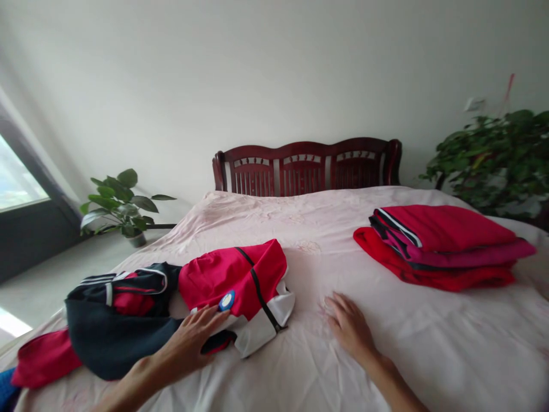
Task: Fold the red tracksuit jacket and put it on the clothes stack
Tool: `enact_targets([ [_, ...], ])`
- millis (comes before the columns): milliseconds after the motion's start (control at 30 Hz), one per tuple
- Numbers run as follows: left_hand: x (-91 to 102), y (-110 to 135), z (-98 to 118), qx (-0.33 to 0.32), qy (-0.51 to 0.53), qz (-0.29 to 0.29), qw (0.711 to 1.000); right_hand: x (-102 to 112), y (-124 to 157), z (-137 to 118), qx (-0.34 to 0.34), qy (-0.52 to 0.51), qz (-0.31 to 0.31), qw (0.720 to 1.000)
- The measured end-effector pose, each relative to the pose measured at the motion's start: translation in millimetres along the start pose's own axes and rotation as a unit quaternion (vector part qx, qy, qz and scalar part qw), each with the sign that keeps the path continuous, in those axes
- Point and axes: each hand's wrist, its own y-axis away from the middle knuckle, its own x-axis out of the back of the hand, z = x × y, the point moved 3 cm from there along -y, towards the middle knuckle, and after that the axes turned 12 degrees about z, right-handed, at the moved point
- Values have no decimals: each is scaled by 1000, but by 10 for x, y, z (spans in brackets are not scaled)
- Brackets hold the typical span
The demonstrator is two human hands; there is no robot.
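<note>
My left hand (pixel 195 337) reaches onto a crumpled red, white and black sports shirt (pixel 240 286) with a blue badge; its fingers are stretched out and touch the shirt's lower edge. My right hand (pixel 349 326) lies flat and open on the pale pink bedsheet (pixel 386 355), holding nothing, just right of that shirt. A black and red jacket with white stripes (pixel 115 320) lies heaped to the left of the shirt.
A folded stack of red and magenta clothes (pixel 437 246) sits on the bed's right side. A dark wooden headboard (pixel 306 166) stands at the far end. Potted plants stand at left (pixel 118 206) and right (pixel 497 160). A window is at far left.
</note>
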Motion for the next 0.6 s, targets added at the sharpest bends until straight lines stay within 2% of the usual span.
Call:
enact_targets([
  [100,-215,35,-117,-14,-83,-9,996,-83,-37,-327,-39,-84,-41,995],
  [167,-257,-41,-148,-7,-90,0,996,-186,-91,-589,-93,-138,-71,983],
  [233,-270,-146,-101,18,-58,9,998,-320,-172,-820,-161,-170,-83,969],
  [300,-297,-248,49,59,12,33,998,-451,-283,-987,-230,-217,-80,945],
  [367,-374,-325,312,92,103,63,988,-516,-435,-1070,-271,-283,-68,918],
  [433,-498,-360,674,102,197,79,972,-447,-636,-1038,-282,-335,-54,898],
  [500,-631,-344,1091,101,286,80,950,-203,-875,-837,-299,-368,8,880],
  [533,-690,-321,1309,92,326,64,939,-28,-993,-662,-321,-386,62,863],
  [600,-774,-261,1734,38,380,-17,924,364,-1189,-198,-358,-385,187,830],
])
